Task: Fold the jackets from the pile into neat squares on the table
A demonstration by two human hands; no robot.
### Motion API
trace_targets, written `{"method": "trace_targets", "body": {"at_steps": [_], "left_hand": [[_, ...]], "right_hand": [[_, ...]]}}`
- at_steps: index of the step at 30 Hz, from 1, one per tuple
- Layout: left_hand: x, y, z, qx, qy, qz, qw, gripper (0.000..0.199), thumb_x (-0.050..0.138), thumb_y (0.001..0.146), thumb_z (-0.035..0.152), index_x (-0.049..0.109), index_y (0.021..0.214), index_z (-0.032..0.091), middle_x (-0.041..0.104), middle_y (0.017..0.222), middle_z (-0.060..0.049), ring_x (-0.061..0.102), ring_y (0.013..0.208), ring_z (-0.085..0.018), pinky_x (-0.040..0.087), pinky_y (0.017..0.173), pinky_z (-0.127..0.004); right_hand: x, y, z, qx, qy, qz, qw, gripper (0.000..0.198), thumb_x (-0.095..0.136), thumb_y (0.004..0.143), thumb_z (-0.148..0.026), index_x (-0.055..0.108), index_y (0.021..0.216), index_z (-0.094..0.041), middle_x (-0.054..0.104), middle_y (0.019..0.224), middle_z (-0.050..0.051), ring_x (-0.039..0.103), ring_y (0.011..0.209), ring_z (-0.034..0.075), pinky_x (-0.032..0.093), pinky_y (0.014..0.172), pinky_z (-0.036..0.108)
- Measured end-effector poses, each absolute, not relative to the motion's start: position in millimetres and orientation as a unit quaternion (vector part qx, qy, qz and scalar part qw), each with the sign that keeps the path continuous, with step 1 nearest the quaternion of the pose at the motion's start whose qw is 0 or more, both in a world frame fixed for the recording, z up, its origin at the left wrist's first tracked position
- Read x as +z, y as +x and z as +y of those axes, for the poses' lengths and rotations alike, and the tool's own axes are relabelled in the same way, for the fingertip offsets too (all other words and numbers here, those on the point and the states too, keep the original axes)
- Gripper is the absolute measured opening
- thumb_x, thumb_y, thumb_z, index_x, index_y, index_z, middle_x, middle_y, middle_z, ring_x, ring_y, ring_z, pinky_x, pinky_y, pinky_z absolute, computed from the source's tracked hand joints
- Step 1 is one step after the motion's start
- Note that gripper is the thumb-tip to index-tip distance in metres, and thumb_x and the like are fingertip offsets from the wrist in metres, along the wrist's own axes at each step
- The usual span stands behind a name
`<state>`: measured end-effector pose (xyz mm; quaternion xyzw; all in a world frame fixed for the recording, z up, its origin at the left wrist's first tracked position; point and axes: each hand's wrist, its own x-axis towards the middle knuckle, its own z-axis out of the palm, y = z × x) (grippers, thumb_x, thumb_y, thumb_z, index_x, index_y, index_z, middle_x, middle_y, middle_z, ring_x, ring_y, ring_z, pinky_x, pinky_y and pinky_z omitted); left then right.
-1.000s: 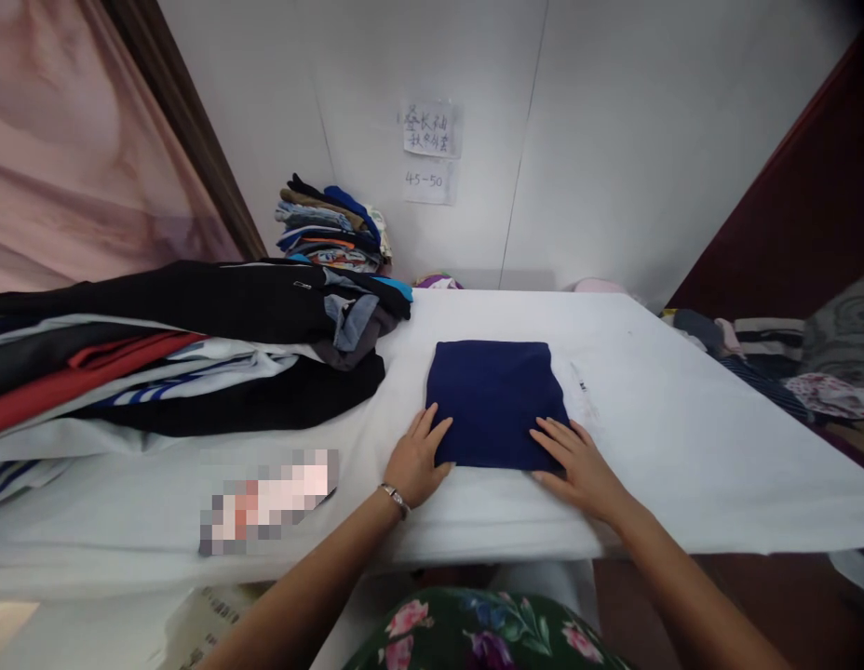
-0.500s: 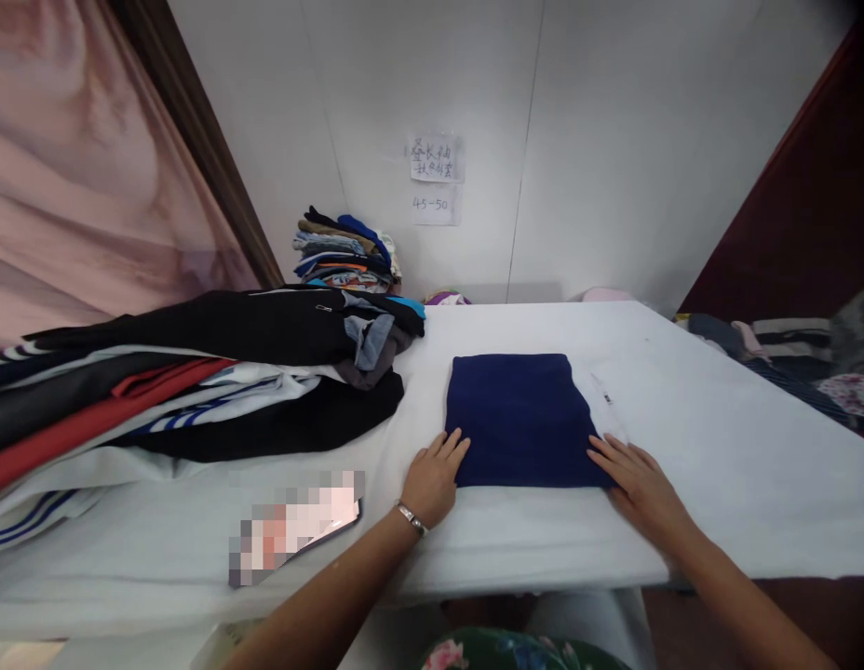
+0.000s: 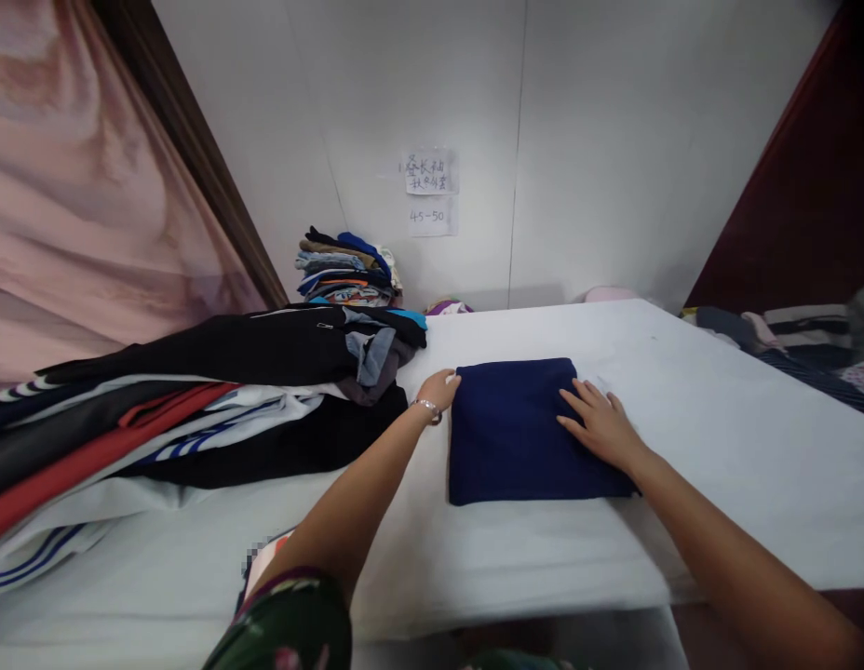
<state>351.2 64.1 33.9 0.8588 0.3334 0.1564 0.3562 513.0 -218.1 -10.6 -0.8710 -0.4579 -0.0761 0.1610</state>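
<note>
A navy blue garment [image 3: 516, 442], folded into a rough rectangle, lies flat on the white-covered table [image 3: 739, 465]. My left hand [image 3: 438, 389] is at its far left corner, thumb and fingers closed on the edge. On the garment's right side rests my right hand [image 3: 600, 421], palm down with fingers spread. A bracelet [image 3: 429, 409] circles my left wrist. What kind of garment it is cannot be told from the folds.
Left of the garment lies a long heap of jackets [image 3: 195, 391]. Behind it rises a stack of folded clothes [image 3: 348, 268]. A phone [image 3: 261, 563] is partly covered by my left forearm. More clothes [image 3: 788, 335] lie beyond the table's right edge. Handwritten papers [image 3: 432, 191] hang on the wall.
My left hand has gone from the near left edge to the far left corner of the garment. My right hand has slid farther up its right side.
</note>
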Motion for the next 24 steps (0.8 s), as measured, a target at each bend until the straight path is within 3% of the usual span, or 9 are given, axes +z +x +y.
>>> {"method": "trace_targets", "body": {"at_steps": [3,8,16,19,24], "left_hand": [[21.0,385.4,85.5,0.173,0.846,0.348,0.366,0.043,0.047,0.087,0.039,0.060,0.121,0.017,0.063,0.125,-0.013,0.059,0.113,-0.024,0.042,0.098,-0.035],[-3.6,418.5,109.0,0.176,0.836,0.346,0.388,0.037,0.050,0.086,0.034,0.062,0.117,0.017,0.065,0.123,-0.009,0.060,0.110,-0.020,0.043,0.096,-0.031],[-22.3,442.5,136.9,0.148,0.845,0.339,0.386,0.014,0.059,0.077,0.025,0.070,0.083,0.019,0.073,0.093,-0.003,0.065,0.091,-0.017,0.047,0.083,-0.025],[-31.3,444.3,139.6,0.154,0.848,0.355,0.363,0.005,0.062,0.072,0.020,0.067,0.072,0.021,0.072,0.084,-0.002,0.064,0.091,-0.019,0.045,0.085,-0.028],[-45.1,439.9,142.7,0.164,0.844,0.355,0.367,0.006,0.062,0.072,0.024,0.067,0.074,0.022,0.072,0.082,-0.001,0.064,0.088,-0.019,0.045,0.083,-0.029]], "right_hand": [[-27.5,531.7,-213.8,-0.050,-0.897,-0.424,0.116,0.054,0.044,0.089,-0.050,0.052,0.134,-0.021,0.037,0.148,0.013,0.028,0.139,0.032,0.025,0.107,0.059],[-38.6,533.4,-218.0,-0.051,-0.896,-0.426,0.115,0.057,0.037,0.091,-0.054,0.049,0.136,-0.023,0.034,0.151,0.010,0.025,0.141,0.030,0.025,0.109,0.057],[-29.4,530.2,-216.5,-0.034,-0.904,-0.415,0.095,0.059,0.033,0.091,-0.057,0.046,0.139,-0.024,0.031,0.153,0.007,0.022,0.142,0.028,0.023,0.112,0.054],[-29.5,529.8,-217.5,-0.028,-0.903,-0.418,0.099,0.060,0.032,0.092,-0.058,0.046,0.139,-0.025,0.030,0.153,0.006,0.021,0.142,0.028,0.022,0.112,0.054],[-28.3,530.5,-220.1,-0.001,-0.905,-0.409,0.119,0.060,0.036,0.090,-0.060,0.047,0.138,-0.026,0.030,0.153,0.006,0.019,0.143,0.029,0.021,0.112,0.056]]}}
